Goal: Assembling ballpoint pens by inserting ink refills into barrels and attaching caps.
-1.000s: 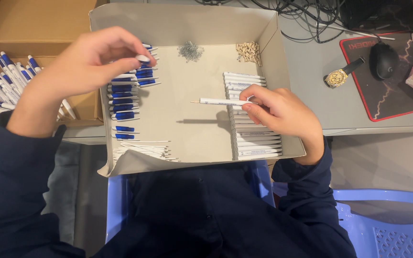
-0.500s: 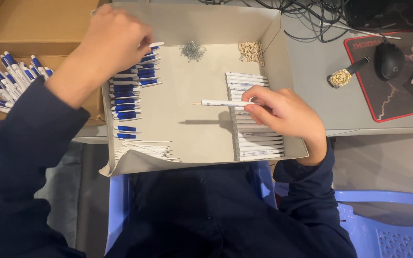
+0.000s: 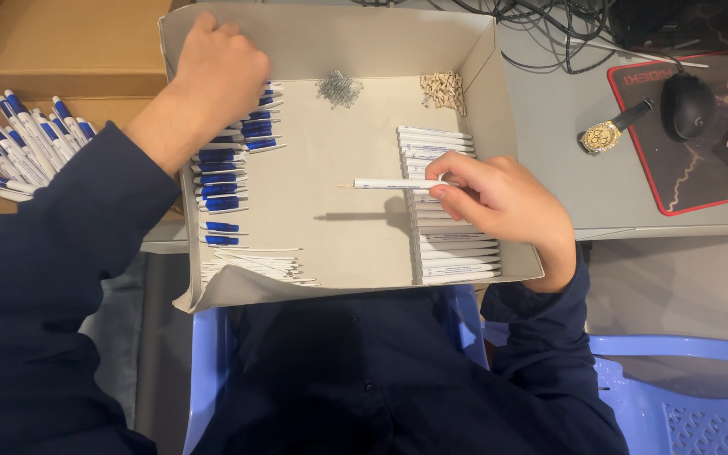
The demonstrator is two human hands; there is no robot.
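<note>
A shallow grey cardboard tray (image 3: pixel 473 50) lies on my lap. My right hand (image 3: pixel 507 202) holds a white pen barrel (image 3: pixel 393 184) level above the tray floor, its tip pointing left. Under that hand lies a column of white pen barrels (image 3: pixel 444 253). My left hand (image 3: pixel 221 72) reaches to the tray's far left corner, fingers curled over the top of a row of blue pen parts (image 3: pixel 221 173); what it grips is hidden. A small heap of metal springs (image 3: pixel 339 87) and a heap of small tan parts (image 3: pixel 444 88) lie at the far side.
An open brown box at the left holds several assembled blue-and-white pens (image 3: pixel 18 147). On the grey desk (image 3: pixel 549 152) to the right are a gold wristwatch (image 3: pixel 608 133), a black mouse (image 3: pixel 688 103) on a black mouse pad, and cables. A blue plastic chair (image 3: pixel 676 396) stands below right.
My left hand has moved from the blue parts up and left toward the tray's far corner. The right hand stays put with the white barrel.
</note>
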